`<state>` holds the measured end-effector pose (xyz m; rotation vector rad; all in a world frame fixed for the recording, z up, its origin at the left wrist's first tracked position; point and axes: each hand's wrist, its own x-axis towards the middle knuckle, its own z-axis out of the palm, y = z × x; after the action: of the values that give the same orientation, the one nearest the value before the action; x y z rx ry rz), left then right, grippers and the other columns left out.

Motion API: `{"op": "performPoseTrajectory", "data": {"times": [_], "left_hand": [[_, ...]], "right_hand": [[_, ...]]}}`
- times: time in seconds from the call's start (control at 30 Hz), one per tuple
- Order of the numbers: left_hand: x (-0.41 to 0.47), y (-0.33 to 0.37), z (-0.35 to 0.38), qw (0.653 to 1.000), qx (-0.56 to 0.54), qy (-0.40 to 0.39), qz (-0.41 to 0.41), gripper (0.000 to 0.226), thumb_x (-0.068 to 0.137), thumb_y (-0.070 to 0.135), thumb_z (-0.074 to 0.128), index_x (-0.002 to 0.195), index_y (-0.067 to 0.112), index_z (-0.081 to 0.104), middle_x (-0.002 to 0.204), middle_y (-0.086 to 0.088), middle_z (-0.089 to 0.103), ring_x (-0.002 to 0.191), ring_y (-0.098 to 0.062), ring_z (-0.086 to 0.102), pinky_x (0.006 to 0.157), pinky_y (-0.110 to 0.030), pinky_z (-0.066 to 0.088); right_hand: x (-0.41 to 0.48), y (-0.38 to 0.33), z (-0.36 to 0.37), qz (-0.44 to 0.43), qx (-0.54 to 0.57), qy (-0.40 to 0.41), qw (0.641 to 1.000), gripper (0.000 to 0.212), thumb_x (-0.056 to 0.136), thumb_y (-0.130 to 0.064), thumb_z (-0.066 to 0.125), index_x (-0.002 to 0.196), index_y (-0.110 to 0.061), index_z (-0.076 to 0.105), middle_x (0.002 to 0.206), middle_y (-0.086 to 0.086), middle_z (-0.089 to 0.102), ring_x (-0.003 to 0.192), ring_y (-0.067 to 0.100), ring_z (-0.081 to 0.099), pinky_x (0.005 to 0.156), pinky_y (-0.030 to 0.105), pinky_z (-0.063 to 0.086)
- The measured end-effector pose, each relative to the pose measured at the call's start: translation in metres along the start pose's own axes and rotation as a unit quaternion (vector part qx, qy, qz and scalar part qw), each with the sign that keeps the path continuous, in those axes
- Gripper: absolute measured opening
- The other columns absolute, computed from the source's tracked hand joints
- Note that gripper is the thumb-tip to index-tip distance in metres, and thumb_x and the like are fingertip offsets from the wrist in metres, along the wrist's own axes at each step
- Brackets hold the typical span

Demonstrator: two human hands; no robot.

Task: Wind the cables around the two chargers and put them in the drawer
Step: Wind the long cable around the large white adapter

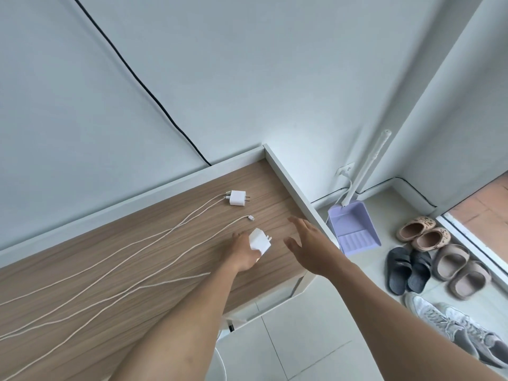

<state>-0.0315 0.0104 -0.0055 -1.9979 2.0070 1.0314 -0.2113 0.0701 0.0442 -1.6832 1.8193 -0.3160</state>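
Note:
On the wooden desk top (pixel 137 270) lie two white chargers with long white cables. My left hand (pixel 243 254) grips the nearer charger (pixel 260 241), its prongs pointing right. Just to its right, my right hand (pixel 310 243) hovers above the desk's edge with fingers spread and nothing in it. The far charger (pixel 238 198) lies flat near the back rim, two cables (pixel 123 259) plugged into it and trailing left across the desk. A loose cable end with a connector (pixel 250 217) lies between the two chargers. No drawer shows in view.
A white raised rim (pixel 291 182) borders the desk at the back and right. On the tiled floor to the right stand a purple dustpan (pixel 354 229) with a white handle, several slippers (pixel 428 259) and a sneaker (pixel 453 328). A black cable (pixel 143 86) runs down the wall.

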Motion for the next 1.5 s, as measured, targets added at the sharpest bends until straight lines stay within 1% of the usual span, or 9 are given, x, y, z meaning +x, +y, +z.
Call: {"op": "performPoseTrajectory", "data": {"times": [0.2, 0.33, 0.4, 0.53, 0.83, 1.0, 1.17, 1.33, 1.5], "left_hand": [[-0.021, 0.008, -0.036, 0.976, -0.214, 0.034, -0.015, 0.034, 0.090, 0.027, 0.060, 0.118, 0.009, 0.056, 0.111, -0.009, 0.064, 0.098, -0.029, 0.063, 0.083, -0.037, 0.051], [-0.048, 0.022, -0.090, 0.913, -0.405, 0.053, 0.005, 0.027, 0.093, 0.013, 0.057, 0.120, 0.009, 0.056, 0.107, -0.011, 0.067, 0.077, -0.020, 0.066, 0.069, -0.030, 0.056], [-0.064, 0.027, -0.120, 0.888, -0.454, 0.066, 0.034, 0.025, 0.094, 0.011, 0.057, 0.118, 0.005, 0.056, 0.109, -0.015, 0.067, 0.077, -0.021, 0.068, 0.077, -0.034, 0.056], [-0.109, 0.030, -0.185, 0.847, -0.511, 0.088, 0.114, 0.025, 0.094, 0.010, 0.058, 0.117, 0.001, 0.057, 0.106, -0.013, 0.068, 0.078, -0.019, 0.071, 0.074, -0.028, 0.060], [-0.206, 0.012, -0.282, 0.806, -0.519, 0.130, 0.253, 0.026, 0.096, 0.014, 0.058, 0.117, 0.000, 0.058, 0.113, -0.015, 0.068, 0.094, -0.024, 0.072, 0.088, -0.030, 0.057], [-0.241, 0.002, -0.307, 0.799, -0.513, 0.172, 0.262, 0.022, 0.096, 0.020, 0.059, 0.112, 0.005, 0.062, 0.113, -0.012, 0.069, 0.093, -0.023, 0.073, 0.086, -0.030, 0.058], [-0.270, -0.019, -0.318, 0.842, -0.431, 0.190, 0.263, 0.028, 0.096, 0.030, 0.057, 0.109, 0.007, 0.068, 0.104, -0.004, 0.069, 0.088, -0.018, 0.064, 0.086, -0.031, 0.056], [-0.278, -0.056, -0.310, 0.881, -0.368, 0.123, 0.272, 0.031, 0.097, 0.027, 0.054, 0.116, 0.006, 0.067, 0.116, -0.007, 0.071, 0.099, -0.023, 0.066, 0.096, -0.032, 0.052], [-0.276, -0.073, -0.306, 0.911, -0.311, 0.109, 0.249, 0.029, 0.097, 0.026, 0.056, 0.117, 0.007, 0.066, 0.118, -0.006, 0.071, 0.109, -0.024, 0.067, 0.102, -0.036, 0.050]], "right_hand": [[-0.012, -0.011, -0.014, 0.008, 0.036, -0.001, 0.999, 0.055, 0.097, -0.040, 0.044, 0.145, -0.021, 0.027, 0.153, 0.000, 0.033, 0.138, 0.020, 0.035, 0.110, 0.038, 0.034], [-0.014, -0.050, -0.028, 0.014, 0.139, -0.007, 0.990, 0.048, 0.095, -0.041, 0.048, 0.138, -0.020, 0.040, 0.132, 0.004, 0.058, 0.120, 0.022, 0.054, 0.097, 0.032, 0.041], [-0.015, -0.077, -0.037, 0.002, 0.183, -0.013, 0.983, 0.043, 0.096, -0.039, 0.048, 0.135, -0.020, 0.046, 0.122, 0.003, 0.064, 0.115, 0.021, 0.057, 0.088, 0.027, 0.039], [-0.026, -0.142, -0.053, -0.077, 0.279, -0.007, 0.957, 0.038, 0.097, -0.034, 0.049, 0.131, -0.017, 0.052, 0.111, 0.002, 0.066, 0.098, 0.011, 0.059, 0.083, 0.025, 0.041], [-0.056, -0.246, -0.077, -0.180, 0.378, -0.048, 0.907, 0.018, 0.097, -0.030, 0.050, 0.093, -0.013, 0.058, 0.107, -0.001, 0.073, 0.108, 0.012, 0.063, 0.088, 0.028, 0.047], [-0.064, -0.273, -0.077, -0.220, 0.430, -0.070, 0.873, 0.020, 0.098, -0.028, 0.049, 0.091, -0.012, 0.057, 0.073, 0.006, 0.062, 0.072, 0.019, 0.064, 0.087, 0.040, 0.052], [-0.056, -0.286, -0.085, -0.250, 0.343, -0.014, 0.906, 0.026, 0.099, -0.021, 0.049, 0.081, -0.011, 0.065, 0.065, 0.003, 0.046, 0.059, 0.019, 0.051, 0.071, 0.039, 0.054], [-0.047, -0.294, -0.106, -0.247, 0.126, 0.005, 0.961, 0.025, 0.096, -0.009, 0.042, 0.080, -0.015, 0.059, 0.059, -0.014, 0.055, 0.047, 0.008, 0.051, 0.053, 0.021, 0.048], [-0.043, -0.302, -0.138, -0.276, -0.032, 0.026, 0.960, 0.023, 0.098, -0.018, 0.044, 0.084, -0.019, 0.062, 0.071, -0.022, 0.054, 0.055, -0.005, 0.050, 0.052, 0.009, 0.036]]}}
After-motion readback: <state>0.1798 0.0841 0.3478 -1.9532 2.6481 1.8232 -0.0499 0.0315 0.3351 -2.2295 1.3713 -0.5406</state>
